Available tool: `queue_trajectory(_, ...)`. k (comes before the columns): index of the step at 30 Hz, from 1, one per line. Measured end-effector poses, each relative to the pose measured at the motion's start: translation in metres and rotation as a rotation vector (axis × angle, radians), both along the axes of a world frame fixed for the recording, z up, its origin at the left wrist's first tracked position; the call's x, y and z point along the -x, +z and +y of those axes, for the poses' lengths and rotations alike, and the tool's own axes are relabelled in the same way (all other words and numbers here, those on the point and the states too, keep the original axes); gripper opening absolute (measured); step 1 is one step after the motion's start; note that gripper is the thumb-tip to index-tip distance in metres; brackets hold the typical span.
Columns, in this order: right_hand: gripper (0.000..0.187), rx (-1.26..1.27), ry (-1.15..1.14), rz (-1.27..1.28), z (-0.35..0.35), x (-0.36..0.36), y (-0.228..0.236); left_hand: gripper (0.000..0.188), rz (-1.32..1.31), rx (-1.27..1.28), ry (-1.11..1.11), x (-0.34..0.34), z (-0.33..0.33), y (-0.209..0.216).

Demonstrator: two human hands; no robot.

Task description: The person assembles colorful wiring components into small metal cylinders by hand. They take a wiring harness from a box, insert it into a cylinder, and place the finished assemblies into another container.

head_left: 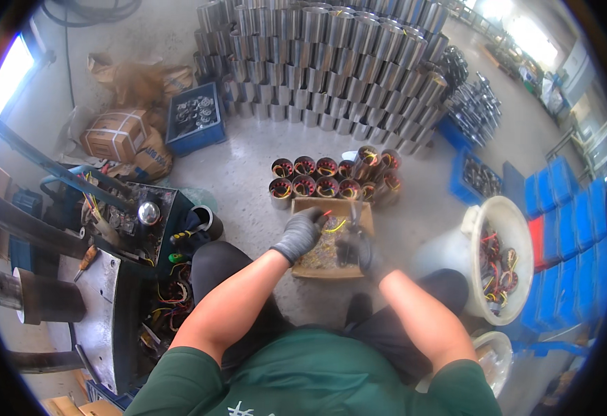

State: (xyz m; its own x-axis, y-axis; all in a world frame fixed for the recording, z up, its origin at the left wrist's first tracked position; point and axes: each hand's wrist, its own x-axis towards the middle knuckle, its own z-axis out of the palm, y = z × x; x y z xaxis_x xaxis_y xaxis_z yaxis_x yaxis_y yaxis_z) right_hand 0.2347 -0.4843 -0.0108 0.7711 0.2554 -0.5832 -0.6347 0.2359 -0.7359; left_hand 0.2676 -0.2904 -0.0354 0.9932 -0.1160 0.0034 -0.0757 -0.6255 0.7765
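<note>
A shallow cardboard box [331, 272] stands on the floor between my knees, with small loose scraps in it. Over its left side is my left hand [299, 236] in a grey glove, fingers closed. A red wire [328, 213] shows at those fingertips, and a yellow wire [335, 226] lies just below. My right hand [367, 255], also gloved, hovers at the box's right side. Motion smears it, so its fingers and anything in them cannot be made out. Just beyond the box stand two rows of metal cylinders [304, 186] with red and yellow wires inside.
Tall stacks of bare metal cylinders [317, 62] rise at the back. To my right is a white bucket [470, 222] of wired parts, beside blue bins [560, 194]. A metal bench [99, 305] with a screwdriver [86, 259] sits left. A blue crate [196, 135] lies far left.
</note>
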Motion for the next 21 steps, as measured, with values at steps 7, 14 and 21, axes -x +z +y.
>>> queue_trajectory(7, 0.043, 0.046, -0.192, -0.431, 0.014, -0.022, 0.015, 0.019, 0.307, 0.503, -0.040, 0.009, -0.006, 0.034)
queue_trajectory(14, 0.041, 0.017, -0.145, -0.499, 0.013, -0.016, 0.040, 0.022, 0.625, 0.780, -0.121, 0.009, -0.003, 0.035)
queue_trajectory(21, 0.036, -0.115, 0.057, -0.466, 0.009, 0.005, 0.066, 0.054, 0.477, -0.018, -0.105, -0.009, -0.011, -0.025)
